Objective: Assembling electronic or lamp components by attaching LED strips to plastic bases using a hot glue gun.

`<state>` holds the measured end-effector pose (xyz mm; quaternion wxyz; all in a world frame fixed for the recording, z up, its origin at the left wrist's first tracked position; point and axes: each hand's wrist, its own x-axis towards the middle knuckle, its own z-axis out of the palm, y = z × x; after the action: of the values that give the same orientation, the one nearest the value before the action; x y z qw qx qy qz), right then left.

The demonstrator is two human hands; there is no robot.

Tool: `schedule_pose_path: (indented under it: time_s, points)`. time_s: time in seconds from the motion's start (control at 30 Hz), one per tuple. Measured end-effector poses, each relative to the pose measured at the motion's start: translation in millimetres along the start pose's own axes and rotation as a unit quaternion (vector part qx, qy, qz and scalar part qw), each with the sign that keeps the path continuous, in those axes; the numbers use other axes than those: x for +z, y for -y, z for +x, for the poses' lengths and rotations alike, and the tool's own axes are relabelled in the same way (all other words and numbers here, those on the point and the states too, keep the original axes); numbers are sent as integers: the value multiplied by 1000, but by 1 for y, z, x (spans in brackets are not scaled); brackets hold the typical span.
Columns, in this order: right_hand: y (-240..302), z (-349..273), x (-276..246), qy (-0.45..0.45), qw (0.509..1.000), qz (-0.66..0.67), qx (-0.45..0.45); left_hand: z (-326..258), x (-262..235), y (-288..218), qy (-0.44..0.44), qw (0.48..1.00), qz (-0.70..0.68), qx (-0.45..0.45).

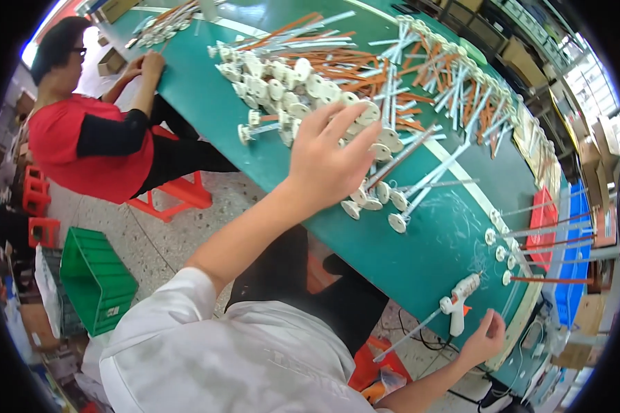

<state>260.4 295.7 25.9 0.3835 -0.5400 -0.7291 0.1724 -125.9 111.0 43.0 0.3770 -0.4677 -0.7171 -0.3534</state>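
My left hand (334, 155) reaches over a pile of round white discs (275, 86), its fingers spread and touching the nearest ones. Flat white and reddish-brown strips (365, 69) extend from the discs. Whether any disc is gripped is partly hidden under my fingers, but none is lifted. Near the table's right edge is my right hand (486, 337), fingers loosely curled and apart, nothing visible in them. Just left of it lies a white glue gun (465, 292) with an orange trigger. A long pale glue stick (410, 335) projects from its back end.
Several discs with strips stand in a row along the right edge (508, 277). More form a band at the far side (461, 62). A red tray (543, 227) and blue bin (572, 255) stand right. A person in red (89, 148) works at left; a green crate (96, 275) sits on the floor.
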Motion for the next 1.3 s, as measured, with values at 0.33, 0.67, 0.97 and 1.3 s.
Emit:
schedule_pose_path:
  time_s: [0.33,0.67,0.97,1.3]
  points:
    - [65,-45,-34,225,910,-215,-275,28,9,2,9,987,109,118]
    - [65,-35,4,234,921,-255,-178,-17,-161,-12,15,984,-140,-108]
    - [43,-19,12,157,970,-153,-101,-98,-168,1,-211,495,-656,-530]
    - [46,-79,16,486,702,509,107,-102,-131,-27,-63,426,-727,-534]
